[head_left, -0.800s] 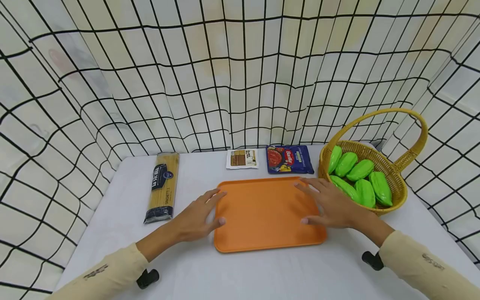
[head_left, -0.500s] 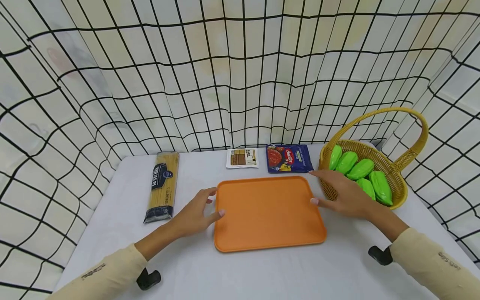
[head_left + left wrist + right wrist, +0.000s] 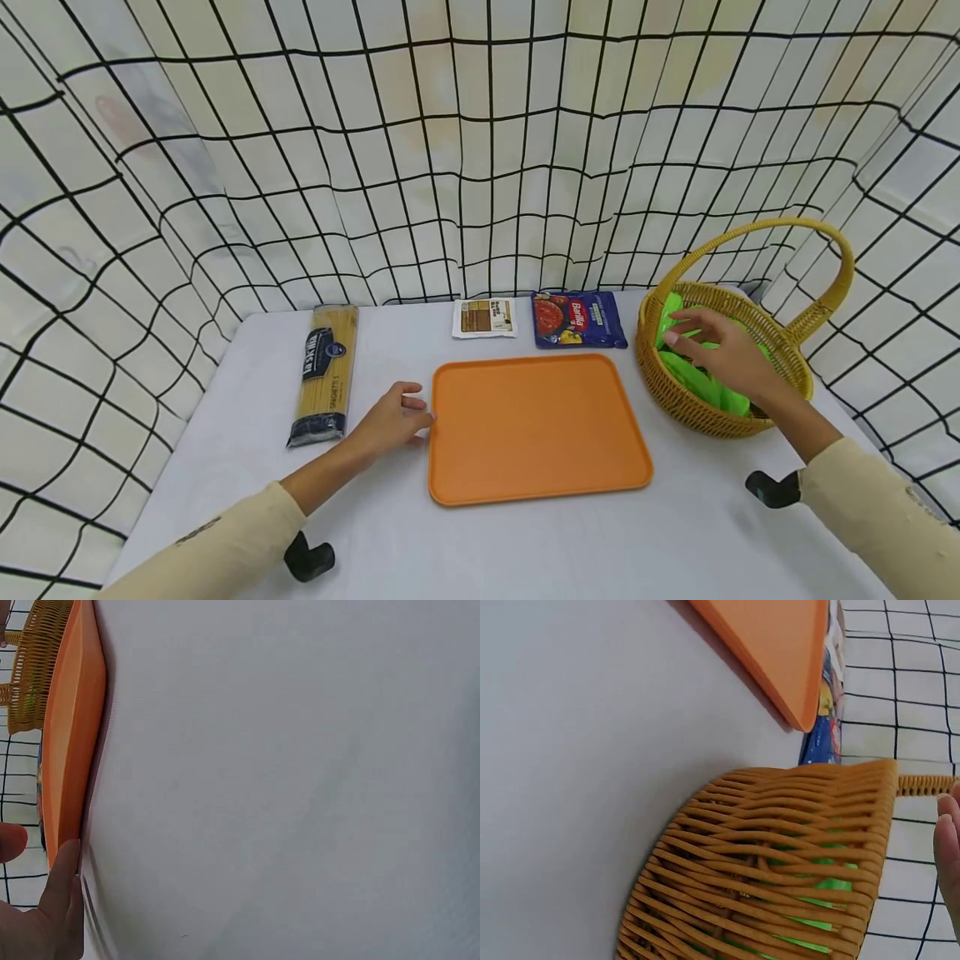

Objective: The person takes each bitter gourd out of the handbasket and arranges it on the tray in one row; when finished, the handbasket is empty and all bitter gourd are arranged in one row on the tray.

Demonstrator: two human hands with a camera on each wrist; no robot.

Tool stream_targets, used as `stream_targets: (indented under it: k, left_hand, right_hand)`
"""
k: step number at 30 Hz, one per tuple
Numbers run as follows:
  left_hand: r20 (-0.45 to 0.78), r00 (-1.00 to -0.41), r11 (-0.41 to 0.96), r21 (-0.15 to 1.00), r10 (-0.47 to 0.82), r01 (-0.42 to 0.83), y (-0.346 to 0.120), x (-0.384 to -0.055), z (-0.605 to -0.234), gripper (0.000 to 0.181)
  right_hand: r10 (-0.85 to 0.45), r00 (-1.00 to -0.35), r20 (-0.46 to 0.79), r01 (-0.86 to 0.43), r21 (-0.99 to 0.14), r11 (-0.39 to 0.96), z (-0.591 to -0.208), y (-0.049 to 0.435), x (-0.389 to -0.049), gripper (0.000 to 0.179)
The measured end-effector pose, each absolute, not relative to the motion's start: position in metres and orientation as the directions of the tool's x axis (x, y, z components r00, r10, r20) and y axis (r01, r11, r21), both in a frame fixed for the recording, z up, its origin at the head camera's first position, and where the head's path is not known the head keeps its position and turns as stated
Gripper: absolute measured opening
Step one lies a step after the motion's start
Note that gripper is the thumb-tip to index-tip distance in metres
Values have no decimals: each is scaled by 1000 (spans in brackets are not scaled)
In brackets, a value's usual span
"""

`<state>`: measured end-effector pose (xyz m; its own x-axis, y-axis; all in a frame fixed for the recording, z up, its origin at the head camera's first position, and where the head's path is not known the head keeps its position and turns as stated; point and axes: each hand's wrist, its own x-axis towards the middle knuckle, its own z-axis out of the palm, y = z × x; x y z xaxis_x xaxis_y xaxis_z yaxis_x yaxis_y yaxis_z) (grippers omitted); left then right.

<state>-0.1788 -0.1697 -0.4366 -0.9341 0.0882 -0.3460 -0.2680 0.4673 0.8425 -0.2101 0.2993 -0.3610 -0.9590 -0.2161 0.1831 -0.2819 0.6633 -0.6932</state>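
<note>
My left hand [image 3: 392,425] is at the left edge of the orange tray [image 3: 536,433], fingers loosely bent; in the left wrist view its fingertips [image 3: 66,859] meet the tray's side, though whether they press on it I cannot tell. Over the wicker basket [image 3: 678,408] at the right hovers my right hand [image 3: 723,350], fingers slightly bent and apart. Beneath it lie several bright green ridged fruits [image 3: 690,379], partly covered by the hand. From the right wrist view, the fingers [image 3: 949,840] appear above the basket rim, with nothing seen in them.
A spaghetti pack [image 3: 326,375] lies on the left of the white-covered table [image 3: 525,550]. Behind the tray are a small white-and-brown packet [image 3: 484,318] and a blue Barilla pouch [image 3: 579,319]. The basket's tall handle [image 3: 832,267] arches up; black netting [image 3: 487,167] surrounds the table.
My right hand has moved from the tray's right edge rightward to above the basket. The left hand has drawn slightly back left, off the tray's surface to its edge. The tray stays put.
</note>
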Motion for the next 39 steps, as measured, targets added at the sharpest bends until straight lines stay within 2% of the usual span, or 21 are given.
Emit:
stream_targets:
  k: [7, 15, 28, 39]
  left_hand:
    - [-357, -928, 447, 850, 105, -277, -166, -178, -444, 65]
    - [-344, -932, 397, 876, 118, -273, -167, -178, -448, 65]
    - [-327, -937, 401, 880, 123, -254, -167, -178, -449, 62]
    - [-315, -942, 421, 875, 118, -240, -164, -177, -451, 62]
  right_hand:
    - [-167, -986, -2, -98, -802, 589, -350, 317, -230, 56]
    - [-126, -978, -164, 45, -761, 647, -341, 325, -255, 73]
    - [-141, -954, -266, 103, -728, 678, -340, 342, -296, 81]
    - [-110, -927, -359, 169, -660, 732, -348, 355, -313, 90]
